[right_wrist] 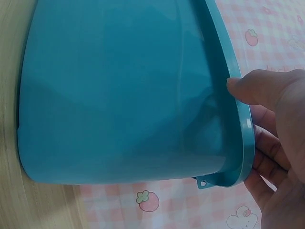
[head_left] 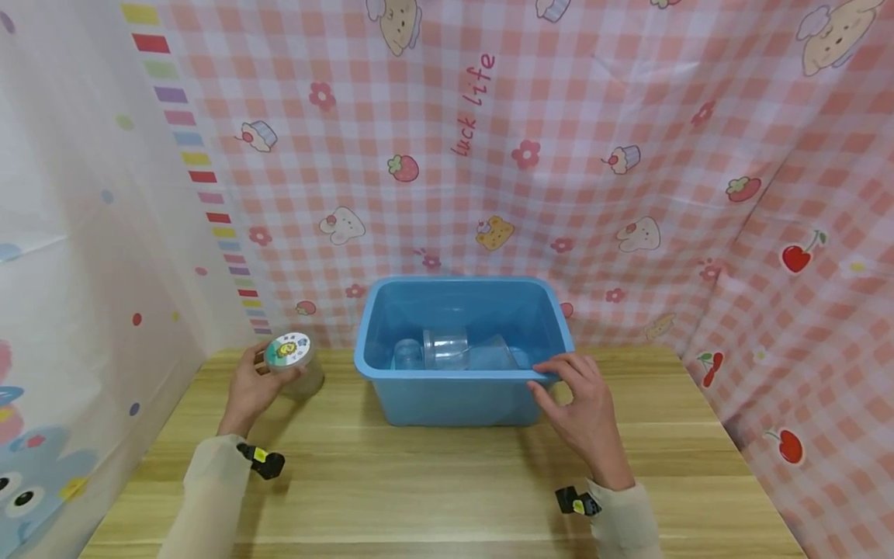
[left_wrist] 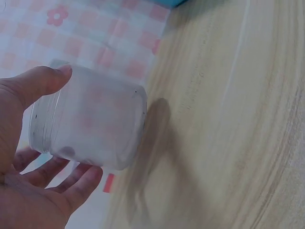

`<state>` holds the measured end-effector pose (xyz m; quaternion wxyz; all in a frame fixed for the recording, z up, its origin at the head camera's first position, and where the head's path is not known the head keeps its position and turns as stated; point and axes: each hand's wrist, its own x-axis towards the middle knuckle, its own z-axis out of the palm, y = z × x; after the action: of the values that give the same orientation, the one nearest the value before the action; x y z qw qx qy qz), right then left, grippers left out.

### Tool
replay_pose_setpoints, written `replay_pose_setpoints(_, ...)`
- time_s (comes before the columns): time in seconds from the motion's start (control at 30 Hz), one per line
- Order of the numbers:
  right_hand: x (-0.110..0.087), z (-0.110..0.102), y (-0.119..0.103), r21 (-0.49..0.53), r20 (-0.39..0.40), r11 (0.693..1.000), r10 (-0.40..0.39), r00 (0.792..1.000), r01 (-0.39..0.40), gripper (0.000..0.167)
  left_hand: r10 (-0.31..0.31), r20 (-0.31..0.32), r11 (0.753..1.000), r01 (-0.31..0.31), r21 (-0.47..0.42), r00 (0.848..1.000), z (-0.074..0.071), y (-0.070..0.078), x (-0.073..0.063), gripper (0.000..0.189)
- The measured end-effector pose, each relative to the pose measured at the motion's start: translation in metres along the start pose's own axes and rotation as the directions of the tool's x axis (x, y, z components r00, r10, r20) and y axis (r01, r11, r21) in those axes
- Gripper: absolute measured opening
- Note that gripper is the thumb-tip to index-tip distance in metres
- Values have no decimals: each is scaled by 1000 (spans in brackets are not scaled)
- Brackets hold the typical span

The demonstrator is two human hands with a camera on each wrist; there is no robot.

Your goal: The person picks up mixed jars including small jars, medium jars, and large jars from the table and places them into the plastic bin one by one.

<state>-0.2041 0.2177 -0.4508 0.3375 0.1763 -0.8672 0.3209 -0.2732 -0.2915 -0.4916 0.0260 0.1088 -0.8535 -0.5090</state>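
Observation:
At the table's left side, my left hand (head_left: 253,392) grips a clear plastic jar (head_left: 304,382) whose lid carries a printed green and white label. Thumb and fingers (left_wrist: 83,191) wrap the jar (left_wrist: 95,119) near its lid end; whether its base touches the table I cannot tell. A blue plastic bin (head_left: 461,400) stands in the middle. My right hand (head_left: 585,407) holds its near right rim, with the thumb (right_wrist: 257,88) against the outer side and the fingers over the edge. Inside the bin lie several clear plastic containers (head_left: 447,349), partly hidden by the front wall.
The wooden table (head_left: 419,497) runs under everything. A pink checked cloth (head_left: 447,210) hangs close behind the bin, and more patterned cloth (head_left: 803,373) closes the right side. White printed sheeting (head_left: 91,233) hangs on the left.

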Motion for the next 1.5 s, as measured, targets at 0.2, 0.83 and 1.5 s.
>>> replay_pose_setpoints(0.2,0,0,0,2,-4,1000,-4,1000,4,24,30,-15,999,-30,21,999,-1,9,-3,101)
replay_pose_setpoints(0.83,-1,-1,-2,22,-2,1000,-6,1000,6,22,131,-42,990,-129,58,990,1,39,-13,98)
replay_pose_setpoints(1.5,0,-1,-3,20,-4,1000,-14,1000,14,22,249,-30,966,-246,74,968,-5,76,-28,95)
